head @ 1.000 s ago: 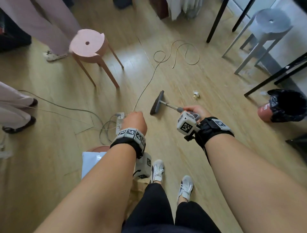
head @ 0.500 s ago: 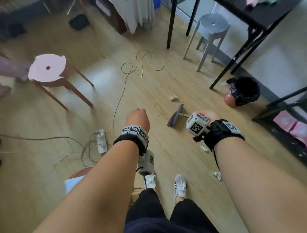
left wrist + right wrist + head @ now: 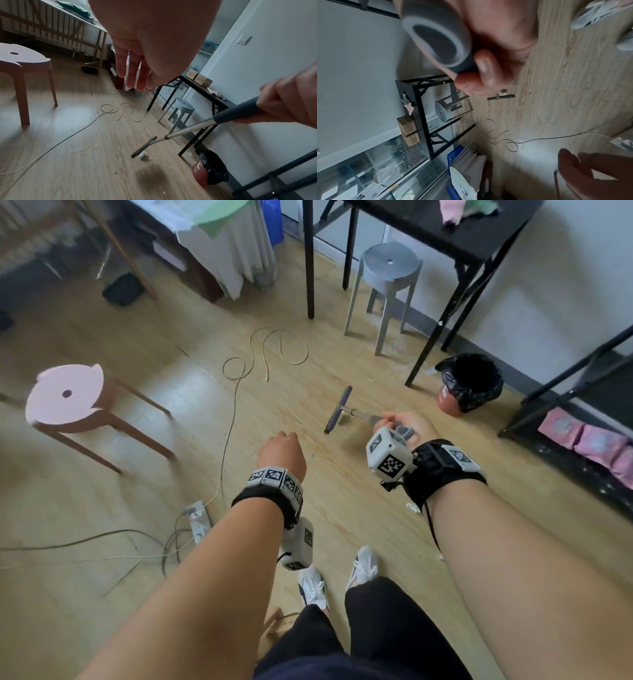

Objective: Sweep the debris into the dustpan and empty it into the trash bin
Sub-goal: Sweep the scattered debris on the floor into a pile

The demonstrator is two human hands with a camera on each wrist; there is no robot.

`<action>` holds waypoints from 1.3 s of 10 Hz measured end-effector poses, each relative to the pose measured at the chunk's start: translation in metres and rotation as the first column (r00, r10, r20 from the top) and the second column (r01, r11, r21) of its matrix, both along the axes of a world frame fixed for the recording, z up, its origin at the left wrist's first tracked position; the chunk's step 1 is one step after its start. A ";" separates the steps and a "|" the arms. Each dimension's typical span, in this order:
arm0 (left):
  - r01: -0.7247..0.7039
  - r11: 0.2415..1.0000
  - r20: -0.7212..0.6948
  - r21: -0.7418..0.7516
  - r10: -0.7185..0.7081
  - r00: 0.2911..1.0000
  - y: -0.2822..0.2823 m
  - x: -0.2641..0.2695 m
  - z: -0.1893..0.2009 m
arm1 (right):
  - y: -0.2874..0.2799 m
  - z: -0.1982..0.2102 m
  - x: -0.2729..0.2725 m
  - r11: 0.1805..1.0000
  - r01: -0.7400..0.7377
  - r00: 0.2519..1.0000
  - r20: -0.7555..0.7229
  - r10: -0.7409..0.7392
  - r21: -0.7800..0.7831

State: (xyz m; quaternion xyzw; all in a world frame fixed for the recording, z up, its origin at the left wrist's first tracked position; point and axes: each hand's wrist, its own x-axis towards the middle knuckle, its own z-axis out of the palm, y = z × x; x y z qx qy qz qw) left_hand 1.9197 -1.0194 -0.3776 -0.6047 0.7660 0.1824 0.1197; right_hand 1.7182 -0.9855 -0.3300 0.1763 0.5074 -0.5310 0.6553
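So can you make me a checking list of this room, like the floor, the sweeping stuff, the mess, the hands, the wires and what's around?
Surface: wooden floor, with small scraps near the person's feet.
Job's things: broom head on the floor, crumpled debris right beside it; trash bin with black liner by the wall; dustpan: nothing seen.
Clutter: white scrap under the right wrist.
Grippers: right hand grips the broom handle; left hand holds nothing, fingers relaxed.
Cables: loose cable curled on the floor; power strip with cords.
Surroundings: pink stool, grey stool, black table.
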 end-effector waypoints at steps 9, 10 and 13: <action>0.164 0.985 0.029 0.059 -0.166 0.986 -0.118 -0.135 -0.004 | -0.075 -0.053 -0.131 0.920 -0.296 0.796 -0.466 0.386 0.255; 0.255 0.965 0.007 0.068 -0.256 0.967 -0.121 -0.148 -0.003 | -0.053 -0.048 -0.126 0.928 -0.246 0.813 -0.462 0.354 0.278; 0.504 0.862 0.014 0.058 -0.505 0.863 -0.111 -0.166 -0.001 | 0.032 -0.038 -0.100 0.944 0.076 0.882 -0.463 0.087 0.322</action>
